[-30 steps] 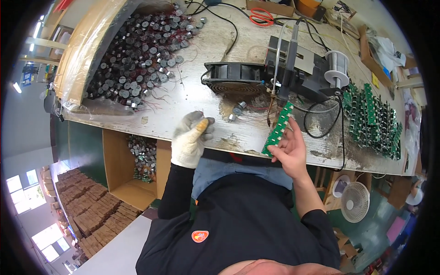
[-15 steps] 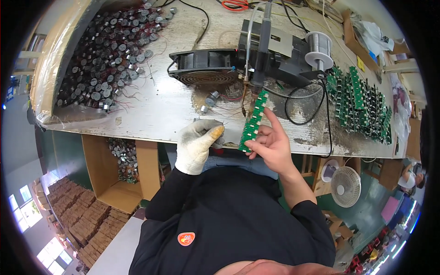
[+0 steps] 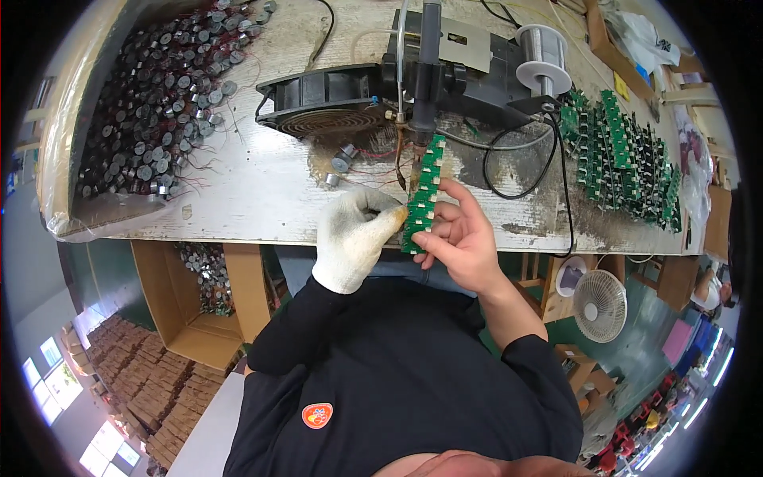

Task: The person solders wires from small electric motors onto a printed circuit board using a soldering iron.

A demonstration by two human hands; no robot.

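Observation:
A long strip of green circuit boards (image 3: 425, 195) with small pale parts along it stands nearly upright over the table's front edge. My bare right hand (image 3: 461, 238) grips its lower end between thumb and fingers. My left hand (image 3: 354, 230), in a white glove with a stained yellowish thumb, is closed in a pinch against the strip's left edge. What it pinches is hidden by the fingers. The strip's top end reaches the tip of a black upright soldering head (image 3: 426, 71). Two small round metal motors (image 3: 342, 159) with red wires lie just beyond my left hand.
A heap of wired motors (image 3: 159, 119) fills the left side, inside a plastic-lined box. A black fan (image 3: 322, 99) stands beside the soldering machine. Its solder wire spool (image 3: 542, 60) and looping black cable (image 3: 486, 171) are to the right, near piled green board strips (image 3: 620, 159).
My gloved left hand has moved right and now meets the strip. The strip has become a little more upright in my right hand. The whole view has shifted slightly.

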